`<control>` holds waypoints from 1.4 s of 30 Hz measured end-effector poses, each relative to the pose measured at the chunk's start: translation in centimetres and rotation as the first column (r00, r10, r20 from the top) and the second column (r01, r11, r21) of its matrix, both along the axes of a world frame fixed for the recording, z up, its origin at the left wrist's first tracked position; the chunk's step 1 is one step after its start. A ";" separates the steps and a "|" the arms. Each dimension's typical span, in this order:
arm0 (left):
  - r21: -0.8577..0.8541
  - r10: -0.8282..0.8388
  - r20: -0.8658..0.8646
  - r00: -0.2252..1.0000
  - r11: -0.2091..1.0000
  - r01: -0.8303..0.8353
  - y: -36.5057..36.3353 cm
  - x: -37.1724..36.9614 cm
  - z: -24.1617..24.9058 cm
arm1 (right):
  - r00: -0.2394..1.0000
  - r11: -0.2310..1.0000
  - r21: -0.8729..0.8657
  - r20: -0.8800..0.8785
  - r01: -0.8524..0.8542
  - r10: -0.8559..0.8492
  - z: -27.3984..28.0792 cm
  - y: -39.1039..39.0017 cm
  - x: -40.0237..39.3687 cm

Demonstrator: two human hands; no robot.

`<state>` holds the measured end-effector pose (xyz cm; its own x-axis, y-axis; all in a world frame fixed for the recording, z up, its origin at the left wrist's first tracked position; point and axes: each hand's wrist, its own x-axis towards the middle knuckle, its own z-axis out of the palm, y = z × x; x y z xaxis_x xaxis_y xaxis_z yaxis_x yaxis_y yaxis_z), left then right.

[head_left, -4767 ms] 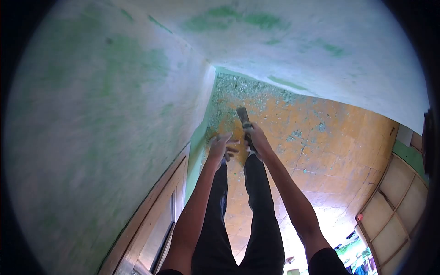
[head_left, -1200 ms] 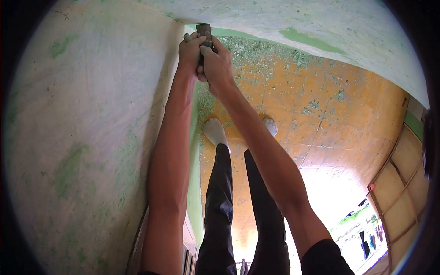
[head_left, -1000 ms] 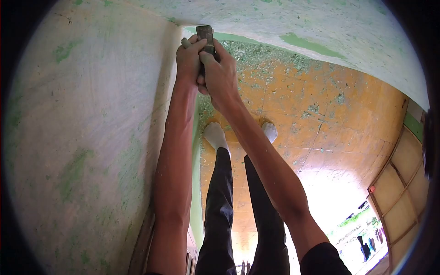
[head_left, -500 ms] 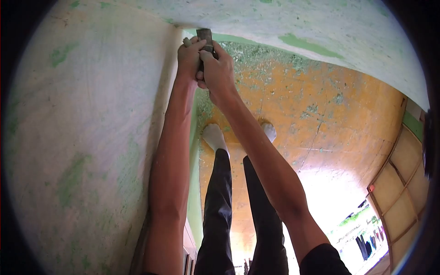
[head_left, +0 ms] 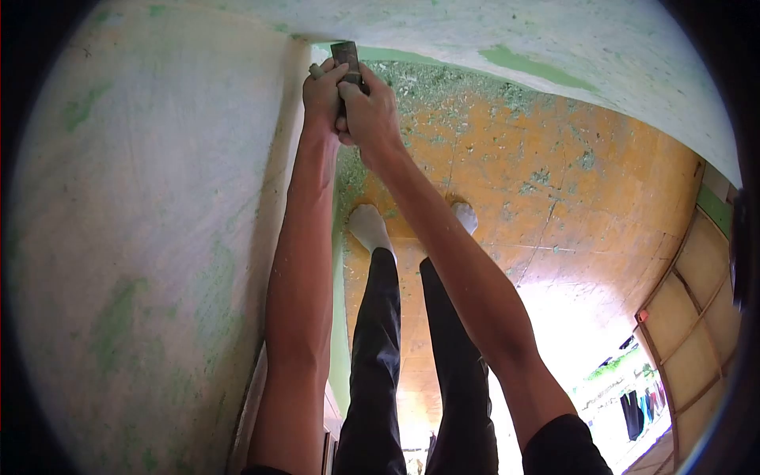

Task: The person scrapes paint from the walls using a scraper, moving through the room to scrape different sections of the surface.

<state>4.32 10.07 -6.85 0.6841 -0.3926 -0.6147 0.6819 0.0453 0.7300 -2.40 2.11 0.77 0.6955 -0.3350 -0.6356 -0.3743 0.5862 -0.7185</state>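
Observation:
Both my hands are closed around a scraper with a dark, flat, wide blade, its handle mostly hidden by fingers. My left hand wraps it from the left, with the thumb lying along it. From the right, my right hand grips it too. The blade end points away from me, right at the foot of the front wall, near the corner. A strip of green paint remains on that wall, which is otherwise mostly pale.
Close along my left arm runs the left wall, pale with green patches. Green paint flakes litter the orange floor, thickest along the front wall. My feet stand on it. A framed panel is at right, beside a bright opening.
My hands and the scraper sit slightly higher and further left in view, while the whole scene has shifted a little too. Both hands keep their hold.

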 end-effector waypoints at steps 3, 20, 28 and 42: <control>-0.095 0.042 0.037 0.998 0.995 -0.039 0.4 0.4 1.6 | 0.999 1.000 -0.002 -0.049 0.008 -0.009 2.2 0.3 0.1; -0.233 -0.053 -0.071 0.996 0.972 0.035 -0.1 1.8 0.6 | 0.999 0.998 -0.060 -0.036 0.005 -0.007 2.7 0.0 1.5; -0.344 -0.128 -0.145 0.981 0.936 0.071 -0.7 2.0 0.8 | 0.994 0.989 -0.134 -0.077 0.062 -0.072 0.2 0.4 2.1; 0.102 0.149 -0.190 0.970 0.986 -0.132 1.1 -6.2 5.2 | 0.977 0.892 0.414 -0.023 -0.184 0.213 -1.9 -3.5 -0.8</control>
<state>-1.83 11.19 -1.67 0.5913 -0.2395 -0.7700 0.8034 0.0925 0.5882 -3.16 -1.41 -1.17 0.6719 0.1035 -0.7334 -0.5519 0.7303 -0.4026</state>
